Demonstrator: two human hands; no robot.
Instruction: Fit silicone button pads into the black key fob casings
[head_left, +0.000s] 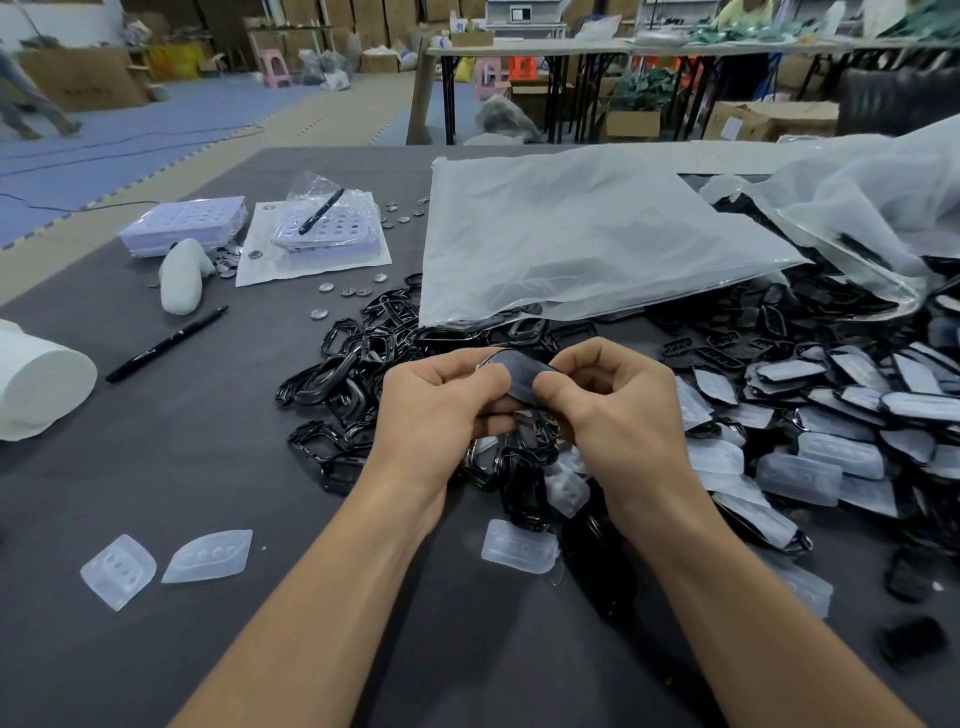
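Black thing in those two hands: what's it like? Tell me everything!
The black plastic key fob casing is flat, rounded, dull grey-black on top. It is tilted above the pile of black frames; the left hand and right hand pinch its ends with thumbs and fingers. Whether a pad sits inside cannot be told.

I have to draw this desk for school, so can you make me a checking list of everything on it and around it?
Surface: dark grey cloth-covered table.
Job's things: one black plastic key fob casing held up; heap of black casings behind it; translucent silicone button pads, two at front left, many at right.
Clutter: frosted plastic bag, black marker pen, white paper roll, silver button cells, lilac trays.
Hands: left hand and right hand both pinch the held casing.
Cables: thin black cable on the floor, far left.
Surroundings: folding tables, cardboard boxes, pink plastic stool.
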